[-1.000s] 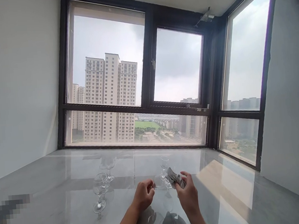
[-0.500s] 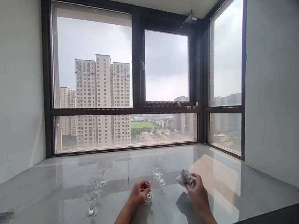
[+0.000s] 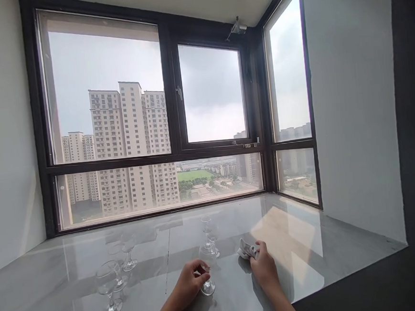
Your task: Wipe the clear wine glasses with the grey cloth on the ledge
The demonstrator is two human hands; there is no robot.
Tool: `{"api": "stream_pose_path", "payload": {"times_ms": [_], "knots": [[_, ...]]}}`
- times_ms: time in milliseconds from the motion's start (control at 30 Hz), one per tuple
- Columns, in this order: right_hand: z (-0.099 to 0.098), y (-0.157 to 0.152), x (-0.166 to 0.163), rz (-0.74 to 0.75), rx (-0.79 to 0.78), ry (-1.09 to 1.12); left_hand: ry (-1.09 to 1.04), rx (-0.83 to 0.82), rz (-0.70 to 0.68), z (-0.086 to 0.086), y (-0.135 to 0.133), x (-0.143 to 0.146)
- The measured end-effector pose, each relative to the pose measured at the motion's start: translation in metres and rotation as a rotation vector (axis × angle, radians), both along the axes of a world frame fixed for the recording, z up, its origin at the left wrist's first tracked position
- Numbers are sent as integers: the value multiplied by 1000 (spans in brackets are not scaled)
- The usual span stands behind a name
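Observation:
My left hand [image 3: 193,280] is closed on a stemmed wine glass [image 3: 208,287] near the front of the sill; its foot shows below my fingers, on or just over the surface. In my right hand [image 3: 266,269] is a crumpled grey-white cloth [image 3: 247,249], pinched between thumb and fingers a little above the sill. Just beyond my left hand stand two more clear glasses, the farther wine glass [image 3: 206,227] partly overlapping the nearer one. Over to the left another group of wine glasses [image 3: 112,309] stands upright.
The glossy grey stone sill [image 3: 150,294] carries reflections and a patch of sunlight on the right. Dark-framed windows [image 3: 172,158] close off its far side. A white wall [image 3: 355,115] rises at the right, and the sill's front edge runs along the lower right.
The view has turned to the right, so the scene sits farther left. The cloth is lower, nearer the sill. My left hand stays on the same wine glass.

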State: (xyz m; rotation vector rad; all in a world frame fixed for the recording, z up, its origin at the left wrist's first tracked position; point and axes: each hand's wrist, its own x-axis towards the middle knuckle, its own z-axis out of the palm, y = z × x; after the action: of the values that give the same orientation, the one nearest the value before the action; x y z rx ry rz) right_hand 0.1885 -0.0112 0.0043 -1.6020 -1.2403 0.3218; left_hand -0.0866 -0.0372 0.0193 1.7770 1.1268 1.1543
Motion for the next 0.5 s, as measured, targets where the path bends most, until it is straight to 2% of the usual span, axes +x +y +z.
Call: {"api": "stream_pose_path", "payload": {"times_ms": [233,333,433,500], "knots": [[1,0,0,-6,15,-2,60,24,17,0,22,46],[2,0,1,-15,14,-1,107,36,94,-2,33,63],[2,2,3,-17,5,7,195,43,197,-2,33,64],[2,3,4,-15,-5,12,274,79,246,2,23,51]]}}
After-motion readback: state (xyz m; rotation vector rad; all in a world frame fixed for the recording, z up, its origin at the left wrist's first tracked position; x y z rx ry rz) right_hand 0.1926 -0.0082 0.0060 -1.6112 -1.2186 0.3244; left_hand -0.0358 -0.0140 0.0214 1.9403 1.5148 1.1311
